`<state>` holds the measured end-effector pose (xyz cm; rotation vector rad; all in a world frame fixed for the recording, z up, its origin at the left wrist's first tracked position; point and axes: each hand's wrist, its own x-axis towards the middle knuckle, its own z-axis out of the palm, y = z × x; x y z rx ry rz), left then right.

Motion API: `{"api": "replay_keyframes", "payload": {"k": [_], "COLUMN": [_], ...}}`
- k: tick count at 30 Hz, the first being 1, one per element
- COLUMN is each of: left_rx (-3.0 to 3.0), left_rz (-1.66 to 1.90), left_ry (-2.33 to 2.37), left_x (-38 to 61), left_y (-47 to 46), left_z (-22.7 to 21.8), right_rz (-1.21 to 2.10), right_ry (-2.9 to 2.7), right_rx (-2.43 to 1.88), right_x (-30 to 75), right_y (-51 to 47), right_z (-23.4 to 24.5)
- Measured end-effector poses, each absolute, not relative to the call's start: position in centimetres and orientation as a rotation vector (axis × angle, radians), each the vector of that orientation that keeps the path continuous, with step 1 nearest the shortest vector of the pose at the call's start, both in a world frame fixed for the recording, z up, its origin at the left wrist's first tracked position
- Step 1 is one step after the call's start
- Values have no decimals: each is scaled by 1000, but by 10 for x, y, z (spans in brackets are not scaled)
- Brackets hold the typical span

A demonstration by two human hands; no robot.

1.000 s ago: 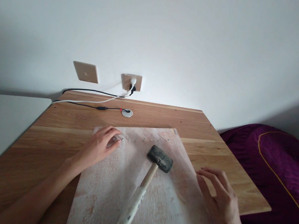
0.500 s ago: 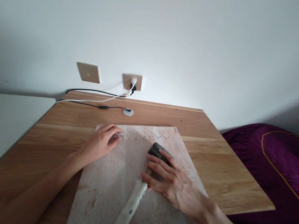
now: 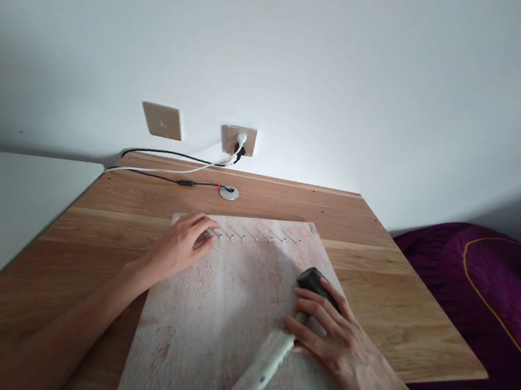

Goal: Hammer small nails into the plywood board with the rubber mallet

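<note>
A whitewashed wooden board (image 3: 211,314) lies flat on the wooden table. Across its far end stands a row of several small nails (image 3: 257,238). My left hand (image 3: 187,237) rests on the board's far left corner, thumb and forefinger apart around the leftmost nail, without visibly pinching it. In my right hand (image 3: 334,333) is a hammer (image 3: 258,368), gripped close under its dark, blocky head at the board's right side. Its worn whitish handle slants down toward the bottom edge of the view, where the end is cut off.
Behind the board, black and white cables (image 3: 165,169) run across the table (image 3: 372,281) to a wall socket (image 3: 238,140) and a round cable grommet (image 3: 229,193). A white panel (image 3: 11,212) borders the left. Purple fabric (image 3: 502,282) lies beyond the table's right edge.
My right hand has moved the hammer right and slightly toward me, away from the nail row. My left hand stays by the leftmost nail. The whole view has shifted slightly.
</note>
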<state>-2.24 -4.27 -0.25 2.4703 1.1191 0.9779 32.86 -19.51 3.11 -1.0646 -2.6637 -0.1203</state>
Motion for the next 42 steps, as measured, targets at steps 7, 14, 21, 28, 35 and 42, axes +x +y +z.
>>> {"api": "replay_keyframes", "payload": {"k": [7, 14, 21, 28, 35, 42], "left_rx": [2434, 2460, 2408, 2331, 2311, 2324], "left_rz": [1060, 1112, 1147, 1078, 1044, 1022], "left_ry": [1115, 1100, 1201, 1188, 1183, 1191], "left_x": [-23, -22, -31, -36, -37, -37], "left_y": [-43, -48, -50, -49, -48, -48], "left_z": [-4, 3, 4, -2, 2, 3], "right_rz": [-100, 18, 374, 610, 670, 684], "right_ry": [-2661, -2259, -2156, -2024, -1924, -1900], "right_rx": [-1091, -1259, -1625, -1567, -1530, -1511], "right_x": [321, 331, 348, 356, 359, 362], "right_y": [-194, -161, -74, -40, -49, -50], "right_z": [42, 70, 65, 26, 14, 13]}}
